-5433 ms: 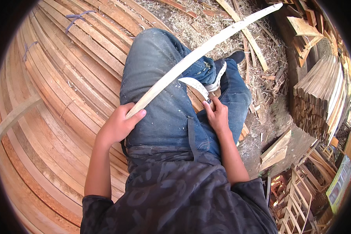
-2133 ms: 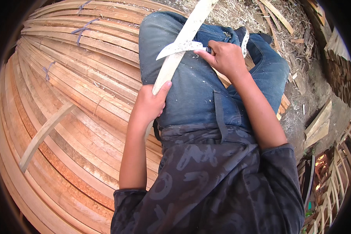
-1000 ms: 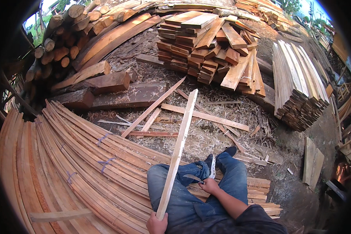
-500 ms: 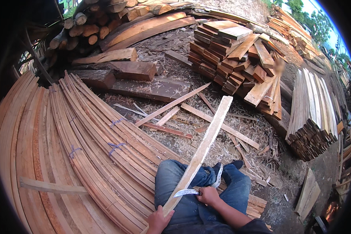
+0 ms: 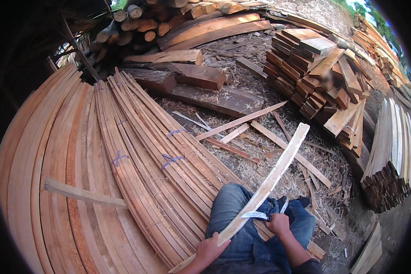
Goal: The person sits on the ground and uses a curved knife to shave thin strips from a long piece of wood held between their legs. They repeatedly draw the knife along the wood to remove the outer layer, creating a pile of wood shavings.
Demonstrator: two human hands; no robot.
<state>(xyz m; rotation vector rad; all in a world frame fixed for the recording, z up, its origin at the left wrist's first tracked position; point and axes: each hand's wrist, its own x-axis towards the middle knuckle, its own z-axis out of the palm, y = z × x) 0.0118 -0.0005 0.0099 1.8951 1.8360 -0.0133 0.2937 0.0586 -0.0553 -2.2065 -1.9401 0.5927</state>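
A long pale wooden strip [image 5: 278,166] rests slantwise across my jeans-clad leg, its far end raised over the littered ground. My left hand [image 5: 211,250] is closed around its near part, by my lap. In my right hand [image 5: 277,224] is a knife [image 5: 255,214] with a dark handle and a curved, light-coloured blade. The blade lies across the strip, a short way beyond my left hand, its tip pointing left. Whether the edge bites into the wood is too small to tell.
Long planks and strips [image 5: 123,182], some tied with purple bands, spread along my left. A short board [image 5: 84,194] lies across them. Ahead are thick beams [image 5: 214,98], loose sticks [image 5: 265,132] and wood shavings. Stacked timber [image 5: 315,68] and a bundle of boards [image 5: 388,155] stand right.
The whole scene has shifted to the right in view as my head turned left. The knife sits slightly farther up the strip from my left hand. Both grips stay the same.
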